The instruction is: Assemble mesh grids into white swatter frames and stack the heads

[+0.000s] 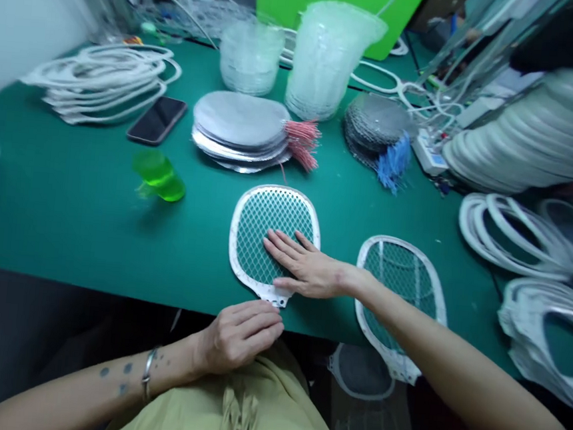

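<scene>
White-rimmed mesh frame (274,230) lay at the worktop's (65,222) front edge, the right hand (306,270) flat on it with fingers spread open. The left hand (240,335) sat just below the frame's neck, fingers curled closed, gripping nothing visible.

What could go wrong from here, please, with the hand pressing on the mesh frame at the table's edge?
1. The mesh frame has its neck at the table edge; pressed by the flat right hand, it might slide off toward the lap.
2. The second frame overhangs that edge beneath the right forearm, so a nudge could knock it down.
3. The left hand sits by the neck, where its fingers could get pinched.
</scene>
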The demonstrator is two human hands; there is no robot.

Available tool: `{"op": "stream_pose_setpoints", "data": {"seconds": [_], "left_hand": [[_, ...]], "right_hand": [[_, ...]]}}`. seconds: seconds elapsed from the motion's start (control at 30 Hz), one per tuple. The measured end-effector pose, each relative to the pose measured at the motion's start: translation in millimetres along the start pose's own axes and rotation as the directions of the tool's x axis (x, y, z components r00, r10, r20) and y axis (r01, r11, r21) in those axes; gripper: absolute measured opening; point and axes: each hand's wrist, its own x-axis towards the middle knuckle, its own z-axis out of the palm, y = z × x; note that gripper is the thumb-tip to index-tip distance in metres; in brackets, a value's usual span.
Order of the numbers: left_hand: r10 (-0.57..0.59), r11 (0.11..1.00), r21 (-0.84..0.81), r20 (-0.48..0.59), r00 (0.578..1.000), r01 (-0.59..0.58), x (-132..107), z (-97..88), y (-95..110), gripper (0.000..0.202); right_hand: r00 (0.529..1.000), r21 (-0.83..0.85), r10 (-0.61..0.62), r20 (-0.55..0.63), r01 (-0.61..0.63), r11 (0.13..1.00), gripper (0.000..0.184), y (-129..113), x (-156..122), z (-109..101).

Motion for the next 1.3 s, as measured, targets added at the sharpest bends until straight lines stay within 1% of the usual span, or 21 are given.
{"op": "stream_pose_setpoints", "data": {"seconds": [0.13, 0.2, 0.3, 0.4, 0.57, 0.73, 0.87, 1.03, 1.13, 1.3], "left_hand": [[-0.019, 0.999, -0.036, -0.006, 1.0, 0.019, -6.3, 4.1, -5.5, 0.025], [-0.032, 0.998, -0.053, -0.012, 0.999, 0.032, -9.3, 6.1, -6.9, 0.027], [-0.004, 0.999, -0.048, -0.006, 1.0, 0.004, -11.1, 5.2, -6.6, 0.027], [0.024, 1.0, -0.019, 0.001, 1.0, -0.024, -9.8, 1.7, -5.5, 0.026], [0.021, 1.0, 0.005, -0.03, 0.999, -0.021, -7.5, 0.6, -5.4, 0.019], [0.0, 1.0, -0.018, -0.055, 0.998, 0.0, -10.2, 2.5, -5.9, 0.022], [-0.016, 0.999, -0.041, -0.046, 0.999, 0.014, -15.7, 3.1, -7.1, 0.021], [-0.01, 0.999, -0.048, -0.033, 0.999, 0.008, -18.4, 2.8, -9.7, 0.022], [0.004, 0.999, -0.052, -0.023, 1.0, -0.005, -18.2, 0.4, -10.8, 0.023], [0.005, 0.999, -0.045, -0.026, 1.0, -0.006, -17.5, -4.8, -11.1, 0.018]], "right_hand": [[0.991, 0.037, -0.029, 0.13, 0.024, 0.999, 0.076, 4.3, 3.8, -11.5], [0.988, 0.021, -0.026, 0.151, 0.023, 1.0, 0.079, 5.9, 4.3, -11.9], [0.995, -0.028, -0.022, 0.098, 0.025, 0.999, 0.084, 5.2, 2.5, -6.4], [0.998, -0.051, -0.028, 0.049, 0.03, 0.998, 0.084, 4.3, 0.4, -1.1], [0.997, -0.033, -0.058, 0.045, 0.06, 0.998, 0.086, 6.5, -0.2, -0.2], [0.998, -0.029, -0.049, 0.028, 0.05, 0.998, 0.086, 7.2, -0.1, 0.9], [0.999, -0.034, -0.043, 0.028, 0.044, 0.998, 0.085, 6.7, -0.1, 1.7], [0.999, -0.044, -0.043, 0.019, 0.044, 0.998, 0.085, 6.6, 0.1, 2.0], [0.999, -0.04, -0.048, 0.005, 0.048, 0.998, 0.085, 6.0, -0.5, 2.3], [0.999, -0.024, -0.051, -0.006, 0.051, 0.998, 0.083, 5.2, -3.0, 2.3]]}}
